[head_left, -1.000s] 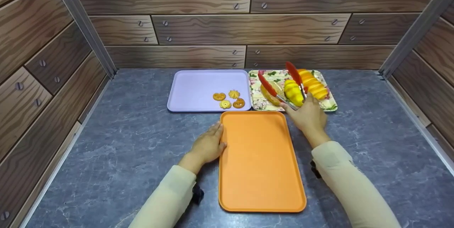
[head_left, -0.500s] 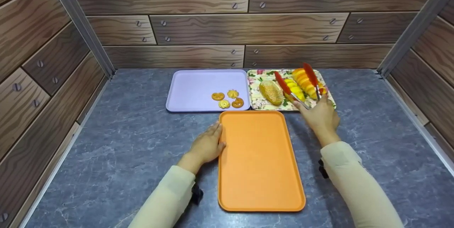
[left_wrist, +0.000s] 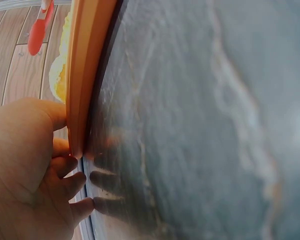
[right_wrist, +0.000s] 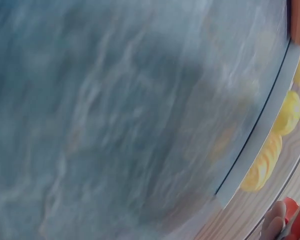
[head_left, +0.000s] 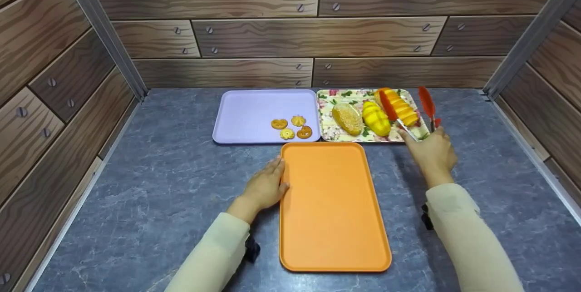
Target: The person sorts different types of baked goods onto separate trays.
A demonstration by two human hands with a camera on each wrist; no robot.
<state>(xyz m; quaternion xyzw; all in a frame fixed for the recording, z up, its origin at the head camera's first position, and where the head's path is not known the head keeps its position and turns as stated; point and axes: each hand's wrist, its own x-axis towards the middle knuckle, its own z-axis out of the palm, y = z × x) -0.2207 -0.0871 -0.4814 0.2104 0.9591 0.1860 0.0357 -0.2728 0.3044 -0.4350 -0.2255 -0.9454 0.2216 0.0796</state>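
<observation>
My left hand (head_left: 264, 185) rests along the left edge of the orange tray (head_left: 333, 205), thumb at the rim and fingers extended. In the left wrist view its fingertips (left_wrist: 80, 181) are down by the grey tabletop, beside the tray's side wall. My right hand (head_left: 432, 153) grips tongs (head_left: 406, 129) with red tips, spread wide. One red tip overlaps the orange-yellow ridged bread (head_left: 401, 109); the other stands past the flowered tray's (head_left: 327, 133) right edge. A yellow ridged bread (head_left: 376, 119) and a sesame-topped bun (head_left: 347, 118) lie left of it.
A lilac tray (head_left: 254, 115) at the back left bears several small cookies (head_left: 287, 133) near its front right corner. Its right edge adjoins the flowered tray. Wood-patterned walls (head_left: 272, 37) enclose the grey marbled table (head_left: 150, 183) at the back and sides.
My right hand has moved right with the spread tongs, from over the bun and yellow bread to around the orange-yellow bread. My left hand and the trays stay put.
</observation>
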